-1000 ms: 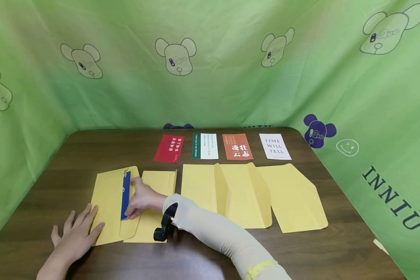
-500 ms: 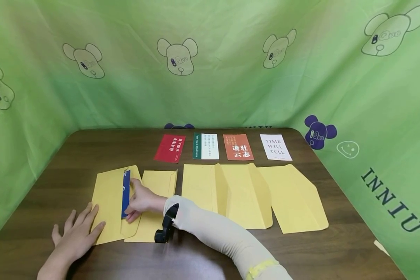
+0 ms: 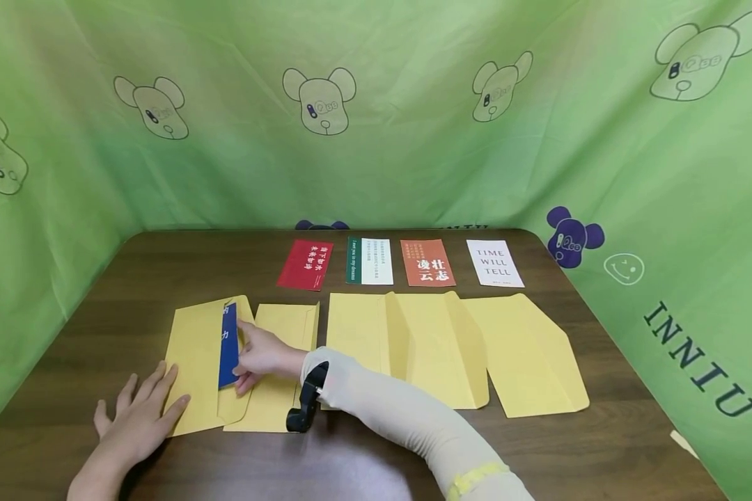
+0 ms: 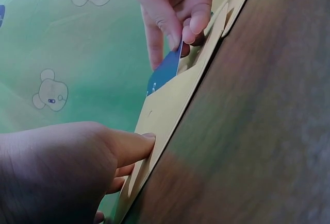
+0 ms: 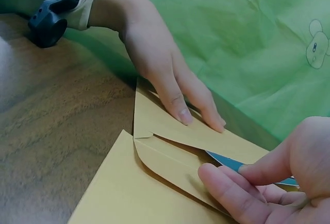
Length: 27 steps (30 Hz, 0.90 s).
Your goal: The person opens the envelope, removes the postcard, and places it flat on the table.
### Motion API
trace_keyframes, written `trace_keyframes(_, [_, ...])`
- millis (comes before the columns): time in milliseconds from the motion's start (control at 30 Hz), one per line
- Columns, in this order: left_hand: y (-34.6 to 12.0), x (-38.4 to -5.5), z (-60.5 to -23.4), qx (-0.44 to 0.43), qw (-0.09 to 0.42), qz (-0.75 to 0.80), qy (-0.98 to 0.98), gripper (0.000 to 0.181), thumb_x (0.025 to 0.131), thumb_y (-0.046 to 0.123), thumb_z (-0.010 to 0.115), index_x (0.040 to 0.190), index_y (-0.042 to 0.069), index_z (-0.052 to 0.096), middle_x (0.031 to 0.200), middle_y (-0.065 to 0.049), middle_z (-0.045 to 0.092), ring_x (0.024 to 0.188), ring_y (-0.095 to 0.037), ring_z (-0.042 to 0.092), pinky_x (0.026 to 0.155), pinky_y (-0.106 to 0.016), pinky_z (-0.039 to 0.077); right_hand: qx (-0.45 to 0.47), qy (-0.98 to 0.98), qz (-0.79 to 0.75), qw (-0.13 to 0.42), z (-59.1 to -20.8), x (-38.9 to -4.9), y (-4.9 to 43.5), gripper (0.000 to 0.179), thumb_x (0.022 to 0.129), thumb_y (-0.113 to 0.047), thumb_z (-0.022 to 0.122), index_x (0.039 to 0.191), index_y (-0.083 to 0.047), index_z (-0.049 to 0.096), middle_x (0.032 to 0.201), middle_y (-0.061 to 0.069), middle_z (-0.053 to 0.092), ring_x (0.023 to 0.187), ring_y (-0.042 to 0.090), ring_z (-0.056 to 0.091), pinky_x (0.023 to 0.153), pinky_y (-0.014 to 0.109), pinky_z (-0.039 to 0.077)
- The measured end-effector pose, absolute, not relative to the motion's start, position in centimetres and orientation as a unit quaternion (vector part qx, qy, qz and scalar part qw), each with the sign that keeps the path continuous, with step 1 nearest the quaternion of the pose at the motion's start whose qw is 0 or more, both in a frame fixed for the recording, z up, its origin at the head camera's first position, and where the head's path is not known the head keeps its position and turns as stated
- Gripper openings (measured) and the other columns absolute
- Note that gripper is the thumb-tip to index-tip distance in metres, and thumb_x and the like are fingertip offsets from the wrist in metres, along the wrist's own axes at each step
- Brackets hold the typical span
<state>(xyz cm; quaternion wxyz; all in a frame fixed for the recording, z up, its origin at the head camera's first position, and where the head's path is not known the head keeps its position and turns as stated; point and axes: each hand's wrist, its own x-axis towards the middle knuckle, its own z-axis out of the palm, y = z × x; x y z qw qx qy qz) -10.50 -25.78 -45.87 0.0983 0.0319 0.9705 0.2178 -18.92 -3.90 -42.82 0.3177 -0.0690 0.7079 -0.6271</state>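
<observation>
A yellow envelope [image 3: 193, 369] lies at the left of the table with its flap opened to the right. My left hand [image 3: 136, 417] rests on its lower left edge, fingers spread; the left wrist view shows the thumb laid along the paper. Half inside the envelope's mouth is a blue card [image 3: 228, 348] with white characters, its left part hidden by the paper. My right hand [image 3: 260, 355] pinches the card's exposed edge between thumb and fingers. In the right wrist view, the card [image 5: 225, 160] slants up from the opening beside the flap.
Partly under that flap lies a second yellow envelope [image 3: 282, 327]. Several more envelopes [image 3: 357, 327] overlap to the right. Along the back lie a red card [image 3: 303, 264], a green-and-white card [image 3: 370, 261], an orange card [image 3: 427, 263] and a white card [image 3: 495, 263].
My right hand has shifted slightly right with the blue card, which now tilts and shows a wider strip outside the envelope. My left hand stays on the envelope.
</observation>
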Motion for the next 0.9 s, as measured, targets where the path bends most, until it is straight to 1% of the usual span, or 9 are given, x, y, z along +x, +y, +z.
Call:
trace_keyframes(133, [-25.8, -10.4, -45.9, 0.033, 0.098, 0.216, 0.971, 0.077, 0.103, 0.057, 0.036, 0.156, 0.002, 0.024, 0.159, -0.028, 0.017, 0.137, -0.061, 0.005, 0.093, -0.083, -0.008, -0.074, 0.719, -0.618, 0.311, -42.8, -19.0, -3.5, 0.089, 0.085, 0.023, 0.056, 0.159, -0.013, 0.022, 0.066, 0.018, 0.056, 0.047, 0.023, 0.061, 0.050, 0.039, 0.057])
trace_keyframes(267, [-25.8, -10.4, -45.9, 0.034, 0.100, 0.216, 0.971, 0.077, 0.103, 0.057, 0.037, 0.156, 0.002, 0.024, 0.159, -0.027, 0.017, 0.137, -0.061, 0.004, 0.094, -0.083, -0.008, -0.092, 0.728, -0.605, 0.308, -42.9, -19.4, -2.9, 0.085, 0.085, 0.021, 0.056, 0.158, -0.011, 0.026, 0.072, 0.019, 0.058, 0.049, 0.027, 0.064, 0.050, 0.038, 0.057])
trace_keyframes(400, [-25.8, -10.4, -45.9, 0.035, 0.098, 0.216, 0.971, 0.077, 0.103, 0.056, 0.037, 0.156, 0.003, 0.023, 0.159, -0.027, 0.016, 0.138, -0.061, 0.004, 0.094, -0.083, -0.008, -0.106, 0.750, -0.582, 0.296, -42.6, -19.7, -2.1, 0.077, 0.087, 0.017, 0.057, 0.156, -0.009, 0.033, 0.071, 0.016, 0.055, 0.052, 0.030, 0.067, 0.050, 0.036, 0.057])
trace_keyframes(500, [-25.9, -10.4, -45.8, 0.035, 0.094, 0.215, 0.971, 0.076, 0.104, 0.056, 0.036, 0.157, 0.003, 0.022, 0.160, -0.027, 0.016, 0.138, -0.061, 0.003, 0.093, -0.083, -0.008, -0.109, 0.760, -0.575, 0.285, -42.4, -19.8, -1.6, 0.069, 0.088, 0.016, 0.058, 0.152, -0.004, 0.040, 0.066, 0.013, 0.056, 0.052, 0.028, 0.068, 0.050, 0.035, 0.057])
trace_keyframes(633, [-25.9, -10.4, -45.8, 0.035, 0.092, 0.217, 0.971, 0.076, 0.103, 0.056, 0.036, 0.157, 0.003, 0.022, 0.159, -0.027, 0.016, 0.138, -0.061, 0.003, 0.093, -0.083, -0.008, -0.108, 0.759, -0.577, 0.280, -42.4, -20.0, -1.0, 0.063, 0.087, 0.016, 0.058, 0.147, 0.000, 0.045, 0.066, 0.014, 0.060, 0.051, 0.026, 0.067, 0.051, 0.035, 0.057])
trace_keyframes(667, [-25.9, -10.4, -45.9, 0.035, 0.091, 0.218, 0.971, 0.076, 0.103, 0.056, 0.036, 0.157, 0.004, 0.022, 0.159, -0.027, 0.017, 0.138, -0.061, 0.003, 0.093, -0.083, -0.008, -0.107, 0.761, -0.575, 0.280, -42.4, -20.1, -0.9, 0.063, 0.087, 0.016, 0.058, 0.147, 0.000, 0.046, 0.068, 0.013, 0.061, 0.051, 0.026, 0.067, 0.051, 0.035, 0.057])
trace_keyframes(733, [-25.8, -10.3, -46.0, 0.035, 0.089, 0.220, 0.971, 0.077, 0.103, 0.057, 0.036, 0.157, 0.004, 0.022, 0.159, -0.027, 0.017, 0.138, -0.061, 0.004, 0.093, -0.083, -0.008, -0.102, 0.761, -0.575, 0.282, -42.5, -20.2, -0.7, 0.063, 0.087, 0.016, 0.059, 0.146, -0.001, 0.048, 0.065, 0.014, 0.059, 0.051, 0.025, 0.067, 0.051, 0.035, 0.057])
trace_keyframes(900, [-25.7, -10.4, -46.0, 0.033, 0.089, 0.219, 0.971, 0.076, 0.103, 0.057, 0.036, 0.157, 0.004, 0.021, 0.159, -0.027, 0.017, 0.138, -0.060, 0.003, 0.094, -0.083, -0.008, -0.099, 0.773, -0.561, 0.278, -42.6, -20.5, -0.2, 0.062, 0.086, 0.016, 0.057, 0.145, -0.003, 0.050, 0.068, 0.013, 0.062, 0.051, 0.023, 0.067, 0.050, 0.035, 0.057])
